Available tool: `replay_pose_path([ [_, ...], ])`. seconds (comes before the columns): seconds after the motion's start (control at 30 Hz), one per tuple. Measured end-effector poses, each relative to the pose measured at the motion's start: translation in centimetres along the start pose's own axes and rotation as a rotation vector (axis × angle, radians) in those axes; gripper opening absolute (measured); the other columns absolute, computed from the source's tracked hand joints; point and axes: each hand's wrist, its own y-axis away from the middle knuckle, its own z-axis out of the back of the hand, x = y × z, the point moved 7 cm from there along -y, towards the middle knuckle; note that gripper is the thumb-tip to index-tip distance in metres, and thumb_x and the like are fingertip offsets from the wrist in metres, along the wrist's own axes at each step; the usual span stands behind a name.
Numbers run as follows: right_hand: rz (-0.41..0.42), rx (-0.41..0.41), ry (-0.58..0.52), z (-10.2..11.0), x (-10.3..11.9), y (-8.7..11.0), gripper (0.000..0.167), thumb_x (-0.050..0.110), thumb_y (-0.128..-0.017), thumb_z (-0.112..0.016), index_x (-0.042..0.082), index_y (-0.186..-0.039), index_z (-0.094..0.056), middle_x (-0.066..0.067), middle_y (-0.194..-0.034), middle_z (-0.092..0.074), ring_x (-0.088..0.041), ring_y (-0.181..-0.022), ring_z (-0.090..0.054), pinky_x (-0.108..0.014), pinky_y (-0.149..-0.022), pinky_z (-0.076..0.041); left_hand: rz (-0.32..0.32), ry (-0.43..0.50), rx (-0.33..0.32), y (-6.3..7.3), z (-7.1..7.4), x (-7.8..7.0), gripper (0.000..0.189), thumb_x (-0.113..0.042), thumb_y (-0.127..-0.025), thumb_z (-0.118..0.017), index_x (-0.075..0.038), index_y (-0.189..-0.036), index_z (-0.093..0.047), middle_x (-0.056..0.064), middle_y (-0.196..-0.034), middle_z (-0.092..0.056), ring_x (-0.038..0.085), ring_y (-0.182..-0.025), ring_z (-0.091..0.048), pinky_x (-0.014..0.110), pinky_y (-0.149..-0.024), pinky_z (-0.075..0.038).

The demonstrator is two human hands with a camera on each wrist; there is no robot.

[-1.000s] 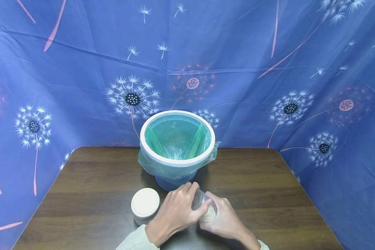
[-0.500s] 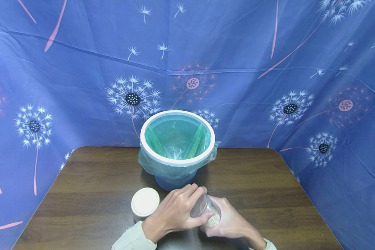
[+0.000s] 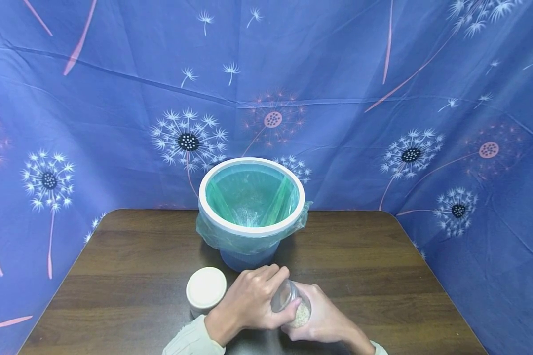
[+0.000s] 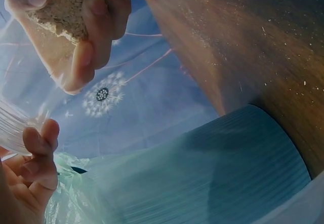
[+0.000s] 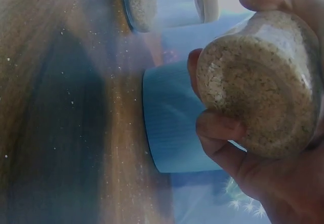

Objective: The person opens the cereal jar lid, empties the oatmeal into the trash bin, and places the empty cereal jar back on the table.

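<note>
My right hand (image 3: 324,315) grips the body of a clear jar (image 3: 303,314) holding pale, speckled grain-like bits. The right wrist view shows the base of this jar (image 5: 248,92), with the bits settled against it and fingers curled round its side. My left hand (image 3: 248,301) has its fingers and thumb round a clear ribbed lid (image 3: 285,293) at the jar's upper end. In the left wrist view the lid (image 4: 12,133) sits in the left fingers, below and left of the jar, which is tilted. The palm sides are largely hidden in the head view.
A second jar with a white lid (image 3: 206,287) stands left of my left hand; similar bits show in its bottom part (image 5: 142,3). Behind my hands is a blue bin with a white rim (image 3: 252,230) and a green bag liner. Crumbs dot the wooden table (image 5: 76,133).
Both hands, with the jar and lid, shifted a little right and then slightly back left. More of the lid shows between the left fingers than a second ago. The bin and second jar stayed put.
</note>
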Motion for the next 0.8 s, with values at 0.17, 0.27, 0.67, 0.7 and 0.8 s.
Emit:
replay_pose_path([
  [0.17,-0.025,-0.033,0.024,-0.19,-0.14,0.00,0.059,0.005,-0.070,-0.092,0.022,-0.120,-0.067,0.008,-0.102,-0.074,-0.008,-0.085,-0.071,-0.030,-0.073,-0.060,0.011,-0.014,-0.013,0.03,0.08,0.08,0.034,-0.048,-0.092,-0.062,-0.015,-0.088,-0.057,-0.008,-0.071,-0.043,0.007,-0.054,-0.040,0.017,-0.045,-0.035],
  [0.27,-0.020,-0.049,0.025,-0.34,-0.17,0.03,0.059,0.006,-0.070,-0.092,0.022,-0.121,-0.066,0.007,-0.103,-0.074,-0.008,-0.085,-0.071,-0.030,-0.074,-0.060,0.017,-0.023,-0.011,0.01,0.10,0.12,0.033,-0.047,-0.090,-0.063,-0.015,-0.089,-0.058,-0.008,-0.070,-0.044,0.006,-0.053,-0.040,0.016,-0.045,-0.034],
  [0.67,0.050,-0.095,0.034,-0.29,0.15,0.06,0.062,0.004,-0.070,-0.093,0.018,-0.124,-0.066,0.004,-0.105,-0.075,-0.007,-0.088,-0.071,-0.029,-0.074,-0.060,0.021,-0.063,-0.025,-0.11,-0.07,0.11,0.030,-0.046,-0.084,-0.067,-0.017,-0.088,-0.059,-0.008,-0.069,-0.045,0.006,-0.052,-0.041,0.016,-0.043,-0.032],
  [0.7,0.045,-0.101,0.034,-0.27,0.15,0.06,0.061,0.004,-0.070,-0.092,0.018,-0.123,-0.066,0.004,-0.105,-0.075,-0.008,-0.088,-0.071,-0.029,-0.074,-0.060,0.026,-0.069,-0.024,-0.12,-0.11,0.13,0.030,-0.046,-0.084,-0.067,-0.017,-0.087,-0.058,-0.008,-0.069,-0.045,0.007,-0.052,-0.041,0.017,-0.043,-0.033],
  [0.8,0.055,-0.121,0.059,-0.24,0.29,-0.01,0.060,0.004,-0.070,-0.091,0.018,-0.123,-0.065,0.005,-0.103,-0.075,-0.007,-0.087,-0.071,-0.030,-0.073,-0.060,0.043,-0.090,-0.020,-0.08,-0.23,0.20,0.031,-0.046,-0.084,-0.067,-0.017,-0.085,-0.057,-0.008,-0.068,-0.045,0.007,-0.051,-0.043,0.018,-0.043,-0.034],
])
